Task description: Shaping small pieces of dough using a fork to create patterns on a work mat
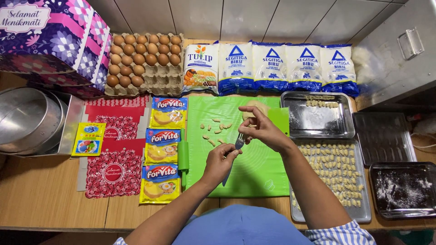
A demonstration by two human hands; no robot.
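far left: round metal pans (pixel 27 119) are sitting stacked in a steel tray, a purple flowered box (pixel 54 38) behind them. an egg tray (pixel 144 63) is standing next to the box, partly filled. red patterned cartons (pixel 113 156) are lying flat on the wooden table (pixel 45 190), a small yellow sachet (pixel 89 139) beside them. three yellow margarine packs (pixel 162 149) are running in a column down the left edge of the green mat (pixel 259 170), a green rolling pin handle (pixel 183 156) between packs and mat.

left hand (pixel 220 163) is curling shut around the fork (pixel 237 147) handle low on the mat; fork's long axis is running bottom-left to top-right, tines pointing up toward the right hand. right hand (pixel 261 127) is hovering just above and right of the tines, thumb and fingertips pinching together over them; a dough bit between them is likely but too small to tell. so the fork is lying between both hands, left one gripping it, right one at the tine end.

small cut dough pieces (pixel 215 129) are lying scattered on the mat just left of the right hand, near both hands. flour bags (pixel 272 66) are lining the back wall. right of the mat: upper steel tray (pixel 318 129) holding a few shaped pieces, lower tray (pixel 359 213) filling with rows of shaped pieces (pixel 334 168), nearer the right arm. far right: an empty dark tray (pixel 383 136) and a floured tray (pixel 402 190)
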